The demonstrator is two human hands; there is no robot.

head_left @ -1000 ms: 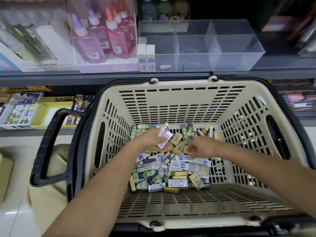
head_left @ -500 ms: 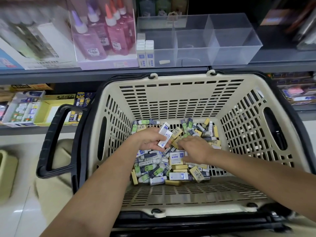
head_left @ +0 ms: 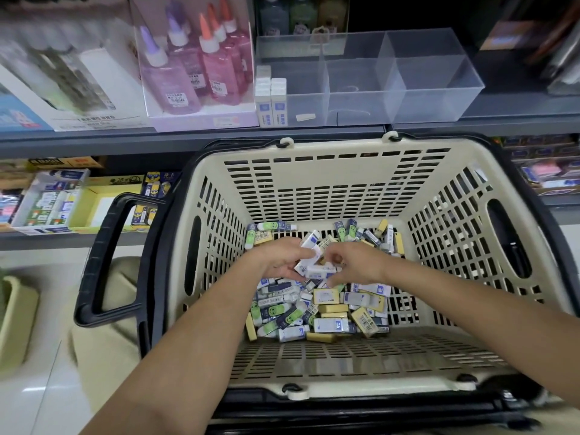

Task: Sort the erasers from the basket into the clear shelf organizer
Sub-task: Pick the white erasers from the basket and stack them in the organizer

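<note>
A cream basket (head_left: 332, 180) with black handles holds a heap of loose erasers (head_left: 326, 312) in white-blue, yellow and green sleeves. Both hands are down inside it, close together over the heap. My left hand (head_left: 279, 257) grips a few white-blue erasers (head_left: 309, 244). My right hand (head_left: 351, 262) pinches one white-blue eraser (head_left: 323, 271) and holds it against the left hand's bundle. On the shelf above stands the clear shelf organizer (head_left: 417, 86) with three compartments; a couple of stacks of white erasers (head_left: 271, 98) stand at the left end of its left compartment.
Pink and purple glue bottles (head_left: 194, 67) in a display box stand left of the organizer. A lower shelf at left carries boxes of stationery (head_left: 53, 199). The basket's black handle (head_left: 106, 262) sticks out to the left. Boxes crowd the shelves at right.
My right hand lifted a white-blue eraser off the heap and brought it up to my left hand. The left hand kept its bundle and stayed about in place.
</note>
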